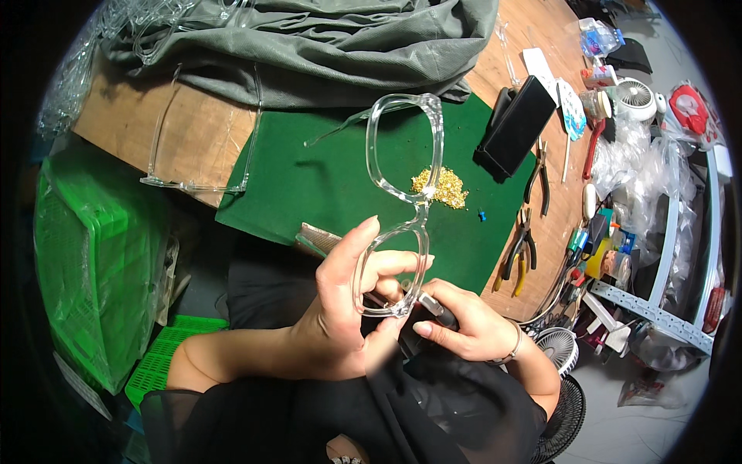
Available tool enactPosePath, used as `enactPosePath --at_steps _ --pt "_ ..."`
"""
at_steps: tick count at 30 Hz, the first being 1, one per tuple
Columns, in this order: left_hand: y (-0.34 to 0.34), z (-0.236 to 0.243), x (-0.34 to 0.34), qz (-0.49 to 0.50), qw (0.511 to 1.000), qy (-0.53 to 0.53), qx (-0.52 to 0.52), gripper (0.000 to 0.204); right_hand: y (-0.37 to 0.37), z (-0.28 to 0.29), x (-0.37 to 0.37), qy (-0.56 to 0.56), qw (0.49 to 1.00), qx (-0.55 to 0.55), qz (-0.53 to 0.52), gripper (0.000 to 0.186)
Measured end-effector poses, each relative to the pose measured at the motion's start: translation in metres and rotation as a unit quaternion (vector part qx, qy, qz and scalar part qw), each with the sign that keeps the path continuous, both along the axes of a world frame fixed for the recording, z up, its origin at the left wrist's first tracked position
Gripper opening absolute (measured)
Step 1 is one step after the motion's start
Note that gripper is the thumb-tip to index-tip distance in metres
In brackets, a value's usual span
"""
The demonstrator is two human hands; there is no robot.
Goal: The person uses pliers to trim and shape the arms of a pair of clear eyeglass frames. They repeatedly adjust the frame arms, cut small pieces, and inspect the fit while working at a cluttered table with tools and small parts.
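Observation:
My left hand [336, 309] grips a clear plastic eyeglass frame [422, 203] at its lower end, with the frame standing on end above the mat. Fingers pass behind and through the nearer lens opening. One temple of the frame reaches out to the left at the far end. Close to the frame's lower corner, my right hand [471, 325] is closed on a small silver and black hand tool [438, 311], its kind not clear. Beyond the hands, a heap of tiny gold-coloured screw-like pieces [448, 191] lies on the green mat [286, 185]. A small blue piece [482, 216] lies beside the heap.
Another clear frame [202, 187] sits at the table's left edge. Grey cloth [325, 54] covers the back. At right are a black phone-like device [518, 127], two pairs of pliers [539, 182], cables and a metal rack [657, 317]. Green crates [85, 255] stand left.

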State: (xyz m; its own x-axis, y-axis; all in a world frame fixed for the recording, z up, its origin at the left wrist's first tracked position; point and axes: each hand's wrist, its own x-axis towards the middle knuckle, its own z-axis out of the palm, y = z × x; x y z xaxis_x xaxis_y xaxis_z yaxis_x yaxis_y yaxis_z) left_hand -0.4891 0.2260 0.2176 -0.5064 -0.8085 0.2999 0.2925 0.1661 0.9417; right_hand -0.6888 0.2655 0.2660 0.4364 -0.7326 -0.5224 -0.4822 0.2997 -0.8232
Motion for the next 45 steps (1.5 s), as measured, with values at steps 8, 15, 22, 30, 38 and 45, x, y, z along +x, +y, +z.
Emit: enactPosePath --at_steps 8,15,22,30,38,45 --pt "0.001 -0.003 0.001 0.061 0.998 -0.020 -0.027 0.092 0.017 0.003 -0.003 -0.139 0.970 0.195 -0.041 0.029" --pt "0.001 -0.009 -0.003 0.110 0.991 -0.015 -0.076 0.079 0.022 0.011 0.019 -0.318 0.882 0.340 -0.070 0.023" --pt "-0.010 0.006 0.011 0.079 0.967 -0.162 -0.178 0.094 0.023 0.001 0.030 -0.418 0.771 0.453 -0.160 0.026" --pt "-0.006 0.002 0.012 0.094 0.965 -0.160 -0.184 0.087 0.021 -0.006 0.037 -0.442 0.795 0.394 -0.134 0.022" --pt "0.000 -0.009 0.010 0.110 0.968 -0.109 -0.199 0.081 0.031 -0.014 0.056 -0.470 0.780 0.356 -0.211 0.024" --pt "-0.001 -0.010 0.003 0.160 0.961 -0.143 -0.177 0.085 0.019 -0.016 0.043 -0.414 0.844 0.311 -0.138 0.022"
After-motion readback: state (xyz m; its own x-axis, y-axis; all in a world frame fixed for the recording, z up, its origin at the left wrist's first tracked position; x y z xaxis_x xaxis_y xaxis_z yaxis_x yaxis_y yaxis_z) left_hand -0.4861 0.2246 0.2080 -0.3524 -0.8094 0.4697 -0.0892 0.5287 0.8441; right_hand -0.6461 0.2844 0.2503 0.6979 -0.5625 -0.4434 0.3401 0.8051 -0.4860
